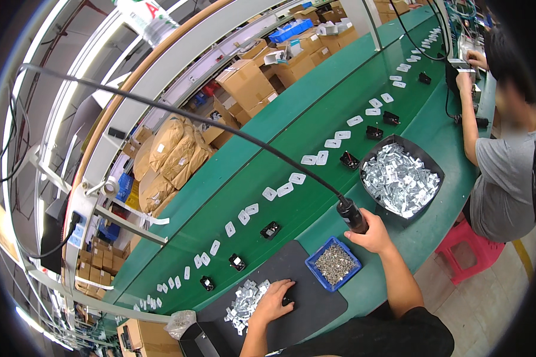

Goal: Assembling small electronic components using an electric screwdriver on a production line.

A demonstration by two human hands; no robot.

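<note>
My right hand [372,233] is wrapped round a black corded electric screwdriver [351,215], held upright above the bench; its tip is hidden. Down on the dark grey work mat [315,312], my left hand [273,303] has its fingers curled over a small black part [288,295], mostly covered by the hand. Touching that hand's left side is a loose pile of small silvery metal pieces [244,303]. Between my two hands, a blue tray [308,262] full of small screws [335,265] overlaps the mat's right edge.
A black bin [439,172] heaped with metal pieces stands beyond my right hand. White flat pieces [284,189] and black parts [270,230] line the green conveyor [315,196]. The screwdriver's cord [208,122] crosses overhead. A co-worker [506,166] sits at right near a pink stool [467,250].
</note>
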